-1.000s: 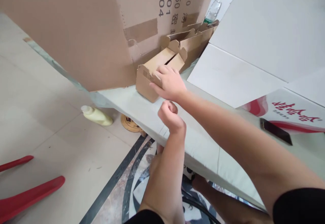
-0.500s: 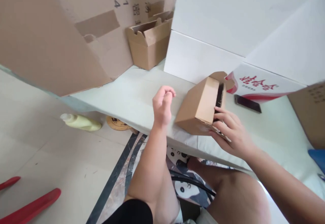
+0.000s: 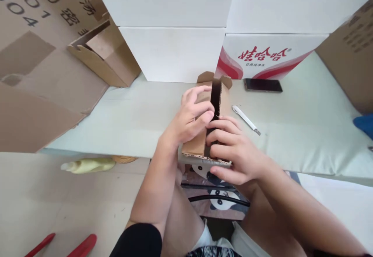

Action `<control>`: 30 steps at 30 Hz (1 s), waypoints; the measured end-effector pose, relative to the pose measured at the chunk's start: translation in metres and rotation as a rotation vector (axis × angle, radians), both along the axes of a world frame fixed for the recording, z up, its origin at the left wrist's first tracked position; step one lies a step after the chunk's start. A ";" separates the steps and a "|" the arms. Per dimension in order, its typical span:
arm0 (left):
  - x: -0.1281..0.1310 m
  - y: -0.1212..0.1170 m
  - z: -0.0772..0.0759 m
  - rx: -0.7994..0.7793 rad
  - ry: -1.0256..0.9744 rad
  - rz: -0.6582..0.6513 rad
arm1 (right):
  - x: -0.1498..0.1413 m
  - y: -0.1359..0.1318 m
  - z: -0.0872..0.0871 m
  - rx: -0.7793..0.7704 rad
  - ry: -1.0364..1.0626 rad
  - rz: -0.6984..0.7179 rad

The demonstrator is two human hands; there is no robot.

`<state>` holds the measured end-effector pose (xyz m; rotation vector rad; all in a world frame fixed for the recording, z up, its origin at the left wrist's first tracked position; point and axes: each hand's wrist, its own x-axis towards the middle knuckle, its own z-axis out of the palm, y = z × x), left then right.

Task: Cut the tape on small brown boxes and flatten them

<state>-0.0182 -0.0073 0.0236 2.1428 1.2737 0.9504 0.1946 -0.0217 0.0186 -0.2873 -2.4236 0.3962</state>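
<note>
A small brown cardboard box (image 3: 194, 145) sits at the front edge of the cloth-covered surface, its top panels parted by a long dark slot. Rounded tabs stand up at its far end. My left hand (image 3: 192, 115) lies over the left top panel, fingers bent at the slot's edge. On the near right side, my right hand (image 3: 233, 144) has its fingers in the slot and its thumb outside by the near edge, gripping the cardboard. The box's inside is too dark to make out. Just right of it lies a white utility knife (image 3: 245, 119).
A black phone (image 3: 264, 85) lies before stacked white cartons (image 3: 171, 53). At left, another open cardboard box (image 3: 116, 61) leans by a large printed carton (image 3: 35, 82). Something blue (image 3: 364, 125) is at the right edge. A yellow bottle (image 3: 90, 165) lies on the floor.
The view has swung right. My left hand has come from beside the box onto its top panel. The box is turned straighter toward me, and the utility knife now shows.
</note>
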 end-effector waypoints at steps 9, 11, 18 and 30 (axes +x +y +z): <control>-0.002 0.017 -0.005 -0.015 -0.061 0.067 | 0.020 0.001 -0.007 -0.149 0.161 -0.083; 0.001 0.021 -0.003 -0.014 -0.028 0.057 | 0.024 0.001 -0.008 -0.176 0.156 -0.088; 0.018 0.024 -0.007 -0.007 0.108 0.011 | 0.027 -0.003 -0.015 -0.238 0.143 -0.080; -0.014 0.032 -0.016 0.200 -0.334 0.216 | 0.037 0.003 -0.014 -0.129 0.314 -0.174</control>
